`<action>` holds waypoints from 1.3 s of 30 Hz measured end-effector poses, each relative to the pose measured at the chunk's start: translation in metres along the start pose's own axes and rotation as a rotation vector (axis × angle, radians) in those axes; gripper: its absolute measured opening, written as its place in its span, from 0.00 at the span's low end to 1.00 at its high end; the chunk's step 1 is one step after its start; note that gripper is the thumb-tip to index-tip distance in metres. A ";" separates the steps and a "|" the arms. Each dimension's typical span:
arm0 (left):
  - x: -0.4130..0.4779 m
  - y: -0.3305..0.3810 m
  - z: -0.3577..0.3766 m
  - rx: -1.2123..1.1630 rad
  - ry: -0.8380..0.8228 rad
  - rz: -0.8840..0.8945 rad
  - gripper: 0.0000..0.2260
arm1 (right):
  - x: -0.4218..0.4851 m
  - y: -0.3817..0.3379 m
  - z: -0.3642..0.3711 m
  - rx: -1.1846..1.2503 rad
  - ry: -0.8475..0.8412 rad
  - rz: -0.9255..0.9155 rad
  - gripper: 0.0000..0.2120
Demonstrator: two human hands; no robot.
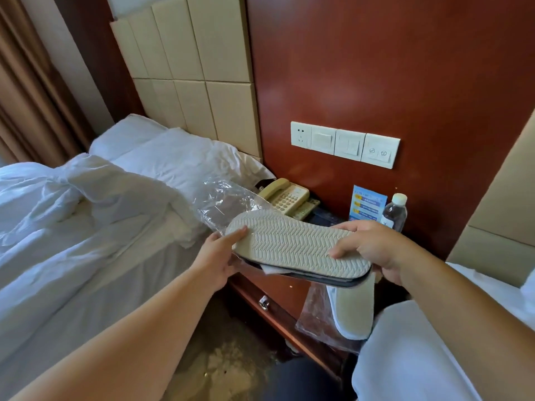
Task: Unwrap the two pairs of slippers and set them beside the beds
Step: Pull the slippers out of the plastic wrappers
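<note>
I hold a pair of slippers (292, 244) flat together over the nightstand, the grey ribbed sole facing up. My right hand (373, 250) grips the heel end. My left hand (223, 256) holds the toe end together with the clear plastic wrapper (223, 201), which has slid back off the toe and trails toward the left bed. A second pair of slippers (351, 311), still in its clear wrapper, lies on the nightstand's front right corner, below my right hand.
The wooden nightstand (278, 293) stands between the left bed (86, 227) and the right bed (419, 357). On it sit a beige telephone (285, 198), a blue card (366, 205) and a water bottle (395, 211). Wall switches (344, 144) hang above. Patterned carpet (228, 369) shows below.
</note>
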State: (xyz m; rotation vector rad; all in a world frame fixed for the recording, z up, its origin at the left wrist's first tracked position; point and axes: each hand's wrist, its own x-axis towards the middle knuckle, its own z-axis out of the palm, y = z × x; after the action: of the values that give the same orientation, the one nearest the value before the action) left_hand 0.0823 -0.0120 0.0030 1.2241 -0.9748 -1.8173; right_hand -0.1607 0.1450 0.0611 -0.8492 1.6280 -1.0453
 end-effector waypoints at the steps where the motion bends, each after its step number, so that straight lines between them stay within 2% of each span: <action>1: 0.007 -0.006 0.007 0.007 -0.009 -0.022 0.32 | 0.003 0.003 -0.008 -0.015 0.001 0.017 0.19; 4: 0.028 -0.024 0.026 -0.016 -0.003 -0.107 0.31 | 0.011 0.012 -0.028 -0.046 0.003 0.056 0.20; 8: 0.054 -0.043 0.034 -0.091 0.125 -0.181 0.13 | 0.015 0.023 -0.056 -0.036 0.002 0.088 0.19; 12: 0.069 -0.064 0.030 0.068 0.114 -0.186 0.18 | 0.016 0.032 -0.078 0.011 0.048 0.105 0.20; 18: 0.080 -0.082 0.034 0.086 0.124 -0.179 0.15 | 0.015 0.034 -0.079 0.050 0.085 0.091 0.18; 22: 0.088 -0.086 0.032 0.118 0.101 -0.163 0.17 | 0.006 0.035 -0.086 0.102 0.096 0.059 0.17; 25: 0.090 -0.088 0.026 0.221 0.060 -0.177 0.23 | -0.002 0.034 -0.093 0.186 0.068 0.008 0.20; 26: 0.088 -0.088 0.025 0.240 0.035 -0.198 0.29 | -0.002 0.034 -0.093 0.220 0.070 -0.011 0.20; 28: 0.083 -0.088 0.023 0.322 0.052 -0.239 0.49 | 0.001 0.035 -0.085 0.258 0.110 -0.043 0.19; 29: 0.079 -0.087 0.024 0.398 0.086 -0.233 0.55 | 0.004 0.036 -0.077 0.254 0.148 -0.053 0.17; 30: 0.076 -0.085 0.024 0.483 0.131 -0.206 0.56 | 0.009 0.038 -0.068 0.242 0.191 -0.059 0.16; 32: 0.073 -0.079 0.022 0.550 0.178 -0.125 0.47 | 0.017 0.040 -0.047 0.220 0.257 -0.060 0.15; 35: 0.060 -0.056 0.025 0.550 0.127 0.006 0.23 | 0.027 0.039 -0.015 0.186 0.305 -0.092 0.16; 36: 0.051 -0.046 0.028 0.552 0.089 0.049 0.17 | 0.029 0.038 -0.004 0.170 0.317 -0.121 0.17; 39: 0.016 -0.015 0.039 0.387 -0.117 0.088 0.13 | 0.027 0.030 0.028 0.054 0.364 -0.285 0.19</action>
State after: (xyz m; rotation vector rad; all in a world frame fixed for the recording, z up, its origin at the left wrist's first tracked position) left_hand 0.0382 -0.0114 -0.0063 1.2855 -1.4748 -1.6955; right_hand -0.1420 0.1260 0.0199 -0.9113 1.8007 -1.5072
